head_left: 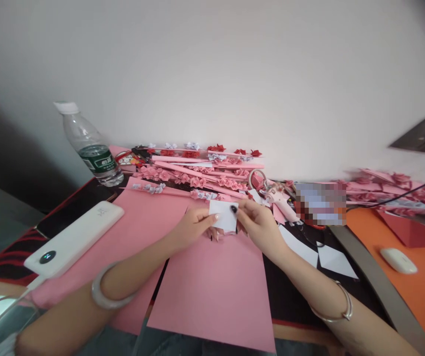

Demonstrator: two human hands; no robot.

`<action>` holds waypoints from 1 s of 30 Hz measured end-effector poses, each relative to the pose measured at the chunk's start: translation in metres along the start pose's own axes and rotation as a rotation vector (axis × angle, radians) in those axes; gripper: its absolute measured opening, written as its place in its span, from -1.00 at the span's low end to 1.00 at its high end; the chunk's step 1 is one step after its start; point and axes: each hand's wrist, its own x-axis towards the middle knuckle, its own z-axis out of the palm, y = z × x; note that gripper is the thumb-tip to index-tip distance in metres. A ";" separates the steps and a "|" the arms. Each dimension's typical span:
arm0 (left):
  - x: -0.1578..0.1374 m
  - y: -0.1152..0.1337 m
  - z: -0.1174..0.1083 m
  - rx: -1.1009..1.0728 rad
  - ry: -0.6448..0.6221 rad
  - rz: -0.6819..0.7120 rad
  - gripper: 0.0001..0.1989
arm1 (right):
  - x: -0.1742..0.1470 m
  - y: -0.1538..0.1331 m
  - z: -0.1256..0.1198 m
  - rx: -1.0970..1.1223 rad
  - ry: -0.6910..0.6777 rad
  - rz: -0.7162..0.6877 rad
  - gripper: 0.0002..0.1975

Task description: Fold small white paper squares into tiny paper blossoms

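A small white square of paper [222,217] is held up between my two hands, above the pink sheets. My left hand [196,223] pinches its left edge, thumb on the near face. At the right edge, my right hand [256,221] grips it with thumb and fingers; a dark nail shows there. Fingertips stick out below the paper, and a bit of something pale shows at its lower edge, too small to make out. Under the hands lies a pink paper sheet [215,291]. Behind them lie pink paper stems with folded flowers [197,180].
To the left stand a water bottle [99,153] and a white power bank [74,240] with a cable. A pink glue gun [282,203], a tape roll [257,179] and white paper pieces [299,246] lie right. Farther right, a white case [398,260] rests on orange paper [423,291].
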 end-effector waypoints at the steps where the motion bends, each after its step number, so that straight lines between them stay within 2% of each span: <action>1: -0.002 0.001 0.002 0.032 -0.017 -0.017 -0.67 | -0.003 0.003 0.001 0.026 -0.014 0.022 -0.87; 6: -0.006 0.002 0.004 0.217 -0.072 -0.011 -0.71 | -0.016 0.010 0.000 0.044 0.018 0.106 -0.74; 9: -0.006 0.002 0.002 0.211 -0.111 -0.005 -0.73 | -0.020 0.010 -0.001 0.084 -0.002 0.130 -0.72; 17: -0.004 0.000 0.001 0.175 -0.143 -0.053 -0.77 | -0.026 0.015 -0.001 -0.069 -0.007 0.023 -0.69; 22: -0.006 0.002 0.002 0.195 -0.100 -0.054 -0.81 | -0.027 0.014 0.000 -0.208 0.042 -0.017 -0.75; 27: -0.006 0.005 0.003 0.174 -0.112 -0.014 -0.81 | -0.027 0.012 -0.003 -0.206 0.104 -0.014 -0.67; 30: -0.005 0.006 0.000 0.191 -0.023 0.060 -0.77 | -0.026 0.011 -0.011 -0.185 0.158 -0.012 -0.68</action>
